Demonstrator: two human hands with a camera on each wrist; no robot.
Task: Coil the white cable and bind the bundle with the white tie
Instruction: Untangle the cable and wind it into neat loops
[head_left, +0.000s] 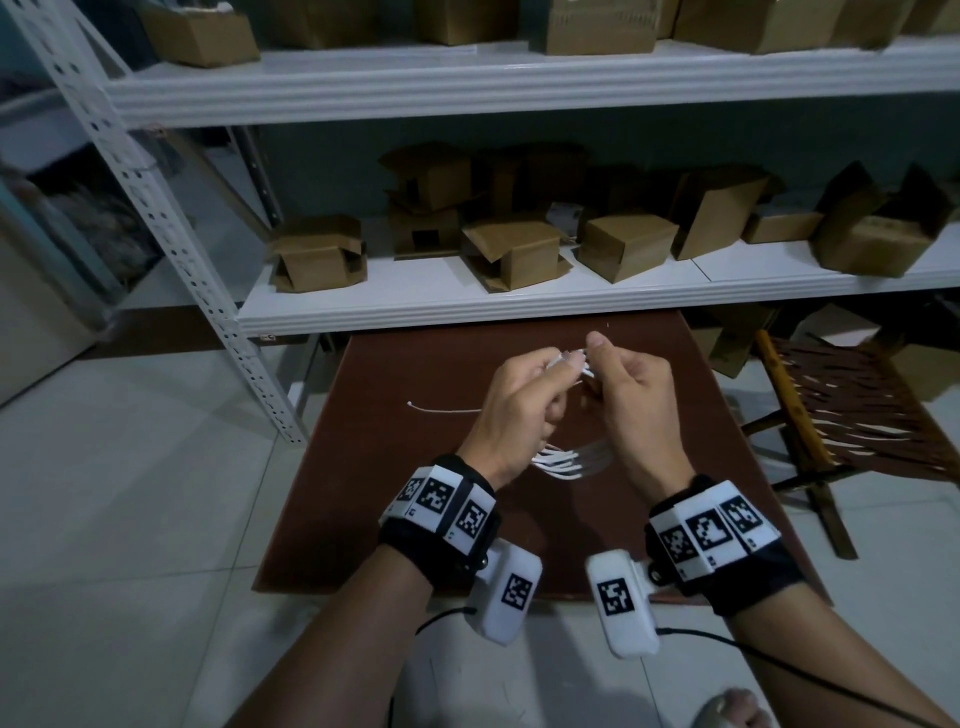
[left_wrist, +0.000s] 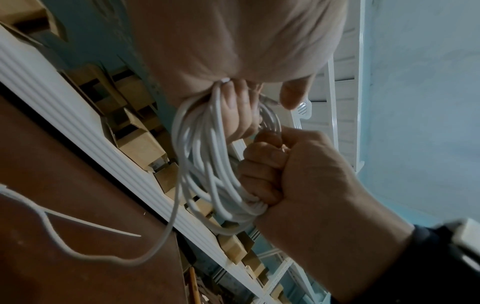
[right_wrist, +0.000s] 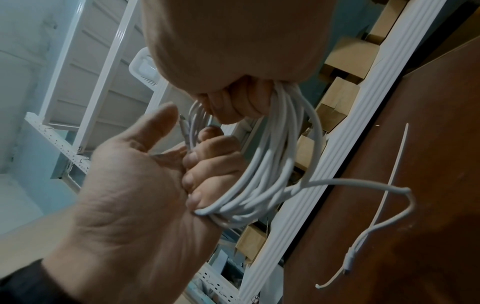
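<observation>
The white cable (head_left: 558, 462) is wound into a coil of several loops and held in the air over the brown table (head_left: 415, 519). My left hand (head_left: 540, 384) and right hand (head_left: 608, 374) both grip it, fingers curled round the strands. In the left wrist view the right hand (left_wrist: 298, 164) is a fist round the coil (left_wrist: 207, 164). In the right wrist view the left hand (right_wrist: 207, 160) holds the loops (right_wrist: 272, 164) with its thumb sticking out. A loose cable tail (right_wrist: 405, 191) hangs down to the table. The white tie (head_left: 441, 410) lies flat on the table, left of the hands, untouched.
A white metal shelf (head_left: 519, 306) with several cardboard boxes (head_left: 623, 244) stands just behind the table. Its perforated post (head_left: 171, 249) slants at the left. A folding wooden stool (head_left: 841, 415) stands to the right. Pale tiled floor surrounds the table.
</observation>
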